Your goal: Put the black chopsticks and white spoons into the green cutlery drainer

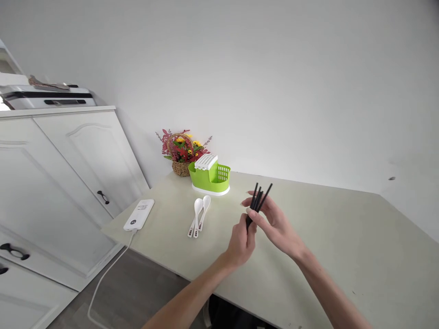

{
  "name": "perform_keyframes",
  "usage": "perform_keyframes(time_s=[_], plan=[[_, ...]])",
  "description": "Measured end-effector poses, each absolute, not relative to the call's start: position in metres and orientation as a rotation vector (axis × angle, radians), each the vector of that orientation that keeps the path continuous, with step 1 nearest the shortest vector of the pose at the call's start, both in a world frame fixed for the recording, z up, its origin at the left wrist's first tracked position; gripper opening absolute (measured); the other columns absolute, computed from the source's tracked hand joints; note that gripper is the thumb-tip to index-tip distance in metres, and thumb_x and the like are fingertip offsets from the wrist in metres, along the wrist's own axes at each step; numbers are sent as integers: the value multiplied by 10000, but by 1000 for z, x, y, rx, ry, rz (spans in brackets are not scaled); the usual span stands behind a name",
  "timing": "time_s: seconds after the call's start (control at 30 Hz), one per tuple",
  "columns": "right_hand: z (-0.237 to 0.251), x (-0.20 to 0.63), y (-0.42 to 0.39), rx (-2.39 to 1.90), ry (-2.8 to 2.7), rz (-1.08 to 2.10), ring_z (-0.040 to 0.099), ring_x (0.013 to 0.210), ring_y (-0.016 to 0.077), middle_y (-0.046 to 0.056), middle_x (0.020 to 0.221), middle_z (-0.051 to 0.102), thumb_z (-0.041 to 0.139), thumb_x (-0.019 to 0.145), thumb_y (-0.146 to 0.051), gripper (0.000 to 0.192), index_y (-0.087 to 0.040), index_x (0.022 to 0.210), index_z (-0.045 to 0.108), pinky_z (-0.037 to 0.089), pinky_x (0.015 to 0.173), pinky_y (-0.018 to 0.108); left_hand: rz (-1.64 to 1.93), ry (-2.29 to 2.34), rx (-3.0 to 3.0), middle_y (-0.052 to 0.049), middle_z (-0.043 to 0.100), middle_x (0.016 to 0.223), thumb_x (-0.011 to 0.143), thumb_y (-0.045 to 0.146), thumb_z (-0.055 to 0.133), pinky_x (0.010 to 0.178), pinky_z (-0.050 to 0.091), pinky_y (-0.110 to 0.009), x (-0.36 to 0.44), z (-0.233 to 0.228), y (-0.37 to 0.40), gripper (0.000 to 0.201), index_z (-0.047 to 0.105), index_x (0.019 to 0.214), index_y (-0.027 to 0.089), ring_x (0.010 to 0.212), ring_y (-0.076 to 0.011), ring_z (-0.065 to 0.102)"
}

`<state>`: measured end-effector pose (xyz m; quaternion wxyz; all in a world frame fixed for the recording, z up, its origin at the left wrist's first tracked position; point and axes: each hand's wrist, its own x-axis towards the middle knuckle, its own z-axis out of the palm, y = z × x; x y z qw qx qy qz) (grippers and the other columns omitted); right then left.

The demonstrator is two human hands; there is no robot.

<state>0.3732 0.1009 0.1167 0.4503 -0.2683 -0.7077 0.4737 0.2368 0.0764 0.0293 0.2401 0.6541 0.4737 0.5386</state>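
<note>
Several black chopsticks [258,200] stand in a bundle above the table, their upper ends fanned slightly apart. My left hand [241,241] is closed around the lower part of the bundle, hiding its bottom ends. Higher up, my right hand [274,223] has its thumb against the sticks and its fingers curved behind them. To the left of my hands, white spoons [198,214] lie overlapping on the table. Behind the spoons sits a green cutlery holder [210,179] with a white slotted top and white base.
A wicker basket of artificial flowers [181,155] stands behind the holder, by the wall. A white power bank [139,214] with a cable [109,269] lies near the left edge of the pale table [343,242]. White cabinets [99,169] are at the left, with a suitcase [51,97] on top.
</note>
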Motion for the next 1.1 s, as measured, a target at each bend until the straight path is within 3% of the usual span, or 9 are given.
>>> perform_keyframes(time_s=[0.13,0.23,0.43,0.6,0.77,0.9,1.0,1.1], plan=[[128,358,91,-688,-1750,1266,635,857,182,25,927,686,589,986,-572,358,-239,1106,640,531,812,329,1434,1310,1918,-23,642,776,1069,372,369,553,418,-289,235,24,69,446,422,1457,158,538,-158,544],[126,348,86,-691,-1700,1302,473,651,134,-37,691,495,543,990,-623,409,-231,875,566,453,650,287,1435,1324,1920,-83,709,919,1071,366,359,649,518,-326,231,19,64,481,381,1509,167,681,-209,663],[114,331,76,-692,-1643,1348,338,614,129,-53,668,348,458,1002,-676,499,-250,746,412,368,584,279,1456,1317,1902,-172,665,1315,1077,370,354,882,575,-404,223,9,54,515,322,1560,195,1004,-259,712],[106,325,72,-703,-1648,1370,349,631,142,-48,656,347,443,1005,-675,507,-256,726,392,381,609,286,1439,1301,1892,-182,641,1369,1081,356,331,926,569,-403,219,6,47,494,345,1547,193,1078,-263,709],[92,320,71,-725,-1623,1412,379,647,144,-39,681,379,452,993,-688,514,-251,727,399,385,611,283,1423,1298,1894,-182,669,1305,1083,335,312,905,565,-424,216,5,39,460,368,1515,189,1022,-267,708],[80,317,74,-677,-1560,1478,352,607,134,-56,657,340,463,993,-684,510,-259,728,365,379,592,284,1318,1371,1871,-119,715,1015,1088,375,309,736,536,-366,212,2,31,383,479,1378,190,821,-241,681],[75,318,79,-649,-1533,1487,377,580,139,-60,621,356,440,991,-704,524,-266,716,353,403,593,294,1199,1395,1856,-25,626,754,1099,418,282,575,414,-309,209,0,26,354,513,1243,192,601,-186,558],[71,322,88,-793,-1594,1288,463,648,161,-18,669,466,395,981,-740,555,-259,707,417,439,639,305,1128,1424,1829,24,549,699,1101,457,294,529,319,-285,208,-2,24,313,491,1125,215,542,-158,483]])
